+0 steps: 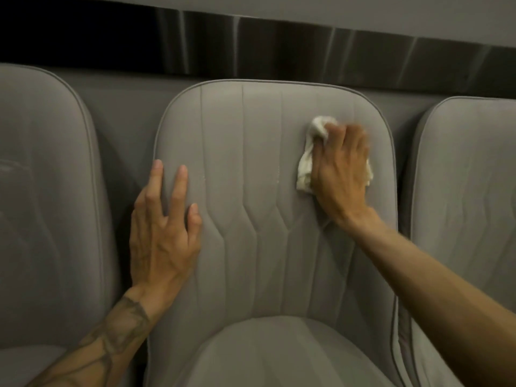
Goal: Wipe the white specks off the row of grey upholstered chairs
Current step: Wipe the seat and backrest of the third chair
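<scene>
Left hand point(163, 233) is lying open, fingers spread flat, bracing the left edge of the middle chair point(251, 152). White specks point(204, 178) are sitting along two seams, left of the cloth point(305, 163). Wiping with it bunched risks grinding them into the stitching or skipping them. Right hand point(340, 169), blurred, is pressing the cloth flat-fingered on the upper right backrest, apparently not clenching.

Narrow gap point(124, 169) left of backrest point(251, 152)

The middle chair point(251, 135) bears a white cloth point(305, 166) on its backrest's upper right, pressed under the right hand point(340, 169). The left hand point(164, 236) lies flat on its left edge. White specks point(277, 174) dot its seams.
</scene>
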The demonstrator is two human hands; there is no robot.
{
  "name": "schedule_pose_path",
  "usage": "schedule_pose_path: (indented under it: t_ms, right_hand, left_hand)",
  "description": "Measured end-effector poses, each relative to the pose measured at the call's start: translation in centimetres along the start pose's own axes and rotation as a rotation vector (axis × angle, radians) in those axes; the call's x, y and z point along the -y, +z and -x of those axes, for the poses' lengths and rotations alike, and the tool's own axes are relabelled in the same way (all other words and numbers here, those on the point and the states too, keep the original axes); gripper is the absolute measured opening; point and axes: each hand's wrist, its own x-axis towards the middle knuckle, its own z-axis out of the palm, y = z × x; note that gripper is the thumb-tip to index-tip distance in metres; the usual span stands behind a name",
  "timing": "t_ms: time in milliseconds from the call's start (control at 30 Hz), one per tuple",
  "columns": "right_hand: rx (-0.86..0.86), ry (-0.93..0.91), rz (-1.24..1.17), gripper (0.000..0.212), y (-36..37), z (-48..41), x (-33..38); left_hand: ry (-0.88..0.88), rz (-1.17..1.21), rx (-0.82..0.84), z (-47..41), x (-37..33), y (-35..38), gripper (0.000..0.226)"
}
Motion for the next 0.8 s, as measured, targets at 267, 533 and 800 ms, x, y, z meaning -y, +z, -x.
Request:
schedule_pose_path:
  t_ms: [267, 533, 800]
  right_hand:
    - [0.198, -0.325, 0.036, 0.025, -1.5, -0.6, -1.7]
    - [0.253, -0.315, -0.078, 0.026, -0.7, 6.6, 1.7]
    - [0.006, -0.025, -0.108, 0.022, 1.0, -0.7, 2.0]
  left_hand:
    - [-0.020, -0.013, 0.008, 0.1, -0.1, -0.1, 0.057]
    - [-0.012, -0.051, 0.013, 0.1, -0.3, 0.0, 0.055]
    - [0.006, -0.057, -0.001, 0.2, 0.0, 0.4, 0.057]
